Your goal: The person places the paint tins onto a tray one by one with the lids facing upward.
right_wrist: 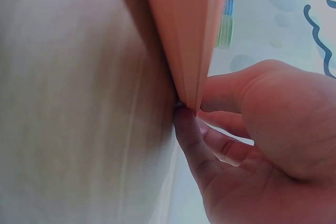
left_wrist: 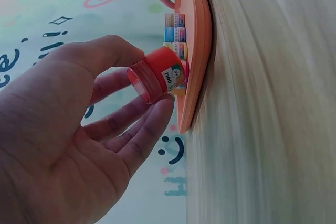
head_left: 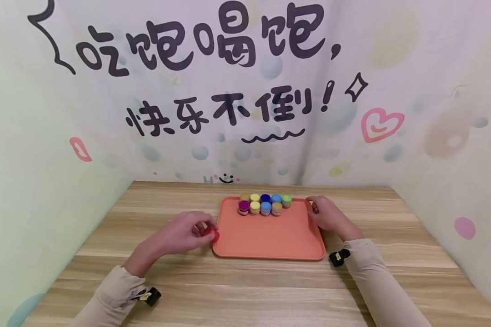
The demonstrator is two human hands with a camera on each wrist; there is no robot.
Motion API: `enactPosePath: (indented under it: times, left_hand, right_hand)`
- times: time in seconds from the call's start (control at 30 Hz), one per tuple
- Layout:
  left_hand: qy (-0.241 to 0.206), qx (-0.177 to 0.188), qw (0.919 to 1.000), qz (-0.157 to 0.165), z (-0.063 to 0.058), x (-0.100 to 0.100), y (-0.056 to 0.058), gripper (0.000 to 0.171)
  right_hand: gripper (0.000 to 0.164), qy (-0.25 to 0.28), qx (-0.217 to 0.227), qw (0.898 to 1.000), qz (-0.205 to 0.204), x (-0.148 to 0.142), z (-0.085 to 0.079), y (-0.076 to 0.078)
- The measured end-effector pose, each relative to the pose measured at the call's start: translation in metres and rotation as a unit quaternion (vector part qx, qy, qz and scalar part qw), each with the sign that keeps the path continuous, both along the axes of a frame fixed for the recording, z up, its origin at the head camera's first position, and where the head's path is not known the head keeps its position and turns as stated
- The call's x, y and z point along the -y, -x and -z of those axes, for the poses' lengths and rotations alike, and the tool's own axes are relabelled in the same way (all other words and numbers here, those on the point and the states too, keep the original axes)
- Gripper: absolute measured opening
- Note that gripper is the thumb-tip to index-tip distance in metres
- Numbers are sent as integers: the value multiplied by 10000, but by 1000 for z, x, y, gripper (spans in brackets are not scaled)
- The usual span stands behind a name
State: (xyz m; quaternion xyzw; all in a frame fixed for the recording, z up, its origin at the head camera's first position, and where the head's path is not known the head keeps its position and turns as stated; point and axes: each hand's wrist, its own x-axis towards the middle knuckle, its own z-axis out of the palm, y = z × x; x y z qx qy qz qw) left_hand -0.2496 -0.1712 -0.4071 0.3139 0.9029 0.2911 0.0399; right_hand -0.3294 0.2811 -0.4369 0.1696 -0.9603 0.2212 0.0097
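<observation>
My left hand (head_left: 184, 232) pinches a small red paint jar (left_wrist: 155, 75) between thumb and fingers, at the left edge of an orange tray (head_left: 266, 240). The jar is tilted, and part of its white label shows in the left wrist view. Across the tray, my right hand (head_left: 328, 213) grips the rim near the back right corner. In the right wrist view, thumb and fingers (right_wrist: 191, 135) lie on either side of the tray's edge. Two rows of similar jars stand along the tray's back: a purple one (head_left: 244, 208), a green one (head_left: 286, 201), and several in yellow, blue and brown.
The tray lies on a wood-grain table (head_left: 229, 290). A pale printed curtain (head_left: 167, 154) with black writing rises behind the table and along both sides. Black wrist cameras sit at both sleeve cuffs (head_left: 118, 286).
</observation>
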Motion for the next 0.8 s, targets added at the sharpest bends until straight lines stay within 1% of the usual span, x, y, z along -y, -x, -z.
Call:
enactPosePath:
  times: [0.17,0.33,0.6,0.7,0.8]
  left_hand:
    - [-122,-73,9999,77,-1,-6,2,9]
    - [-163,-41,9998,104,-2,-12,5,13]
    - [-297,-44,9990,342,-4,-21,8,13]
    - [-310,7,9989,350,-4,-26,9,12]
    - [-287,60,9992,271,-5,-32,10,11]
  right_hand:
    - [44,-8,-6,10000,15,-1,2,2]
    - [44,2,-10,10000,26,-1,1,2]
    - [44,22,-64,10000,-29,0,1,1]
    - [44,17,-94,9999,-54,0,1,1]
    - [43,25,-83,9999,-59,0,1,1]
